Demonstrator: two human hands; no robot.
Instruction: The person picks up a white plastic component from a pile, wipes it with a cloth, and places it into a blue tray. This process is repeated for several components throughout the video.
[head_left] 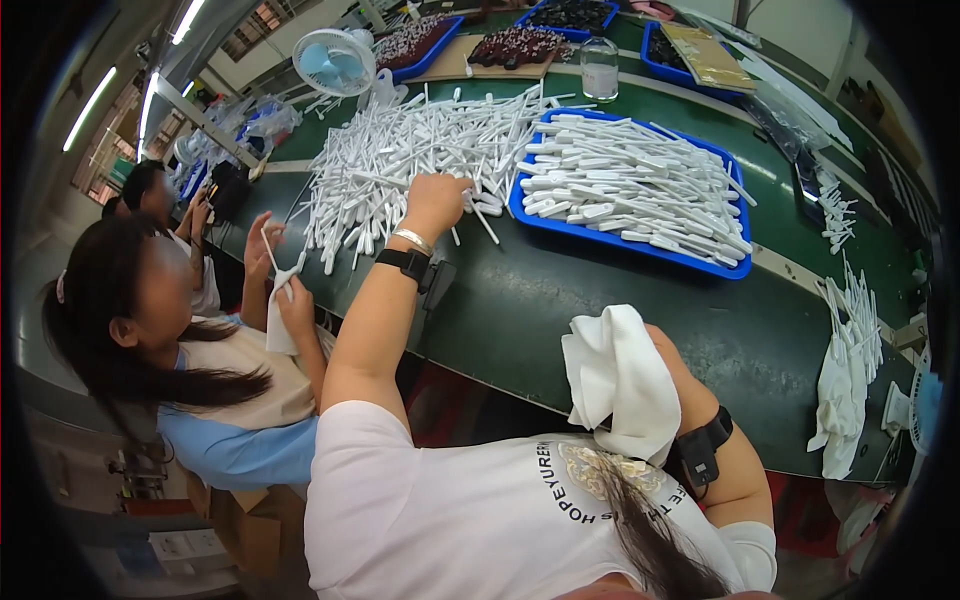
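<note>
My left hand [436, 202] reaches into a heap of white plastic sticks [400, 135], each slender with one wider end. Its fingers are curled down at the heap's near side, and I cannot make out what is between them. Close to my body, my right hand [672, 362] grips a bunched white cloth [622, 378], which covers most of its fingers. A blue tray [640, 250], just right of the heap, holds many similar white sticks [630, 185] laid roughly side by side.
At my left, a co-worker [200, 330] holds a white stick and a white cloth. A small fan [335, 62], a clear jar [600, 70] and more blue trays stand at the back. Another white cloth [840, 410] lies under sticks at the table's right.
</note>
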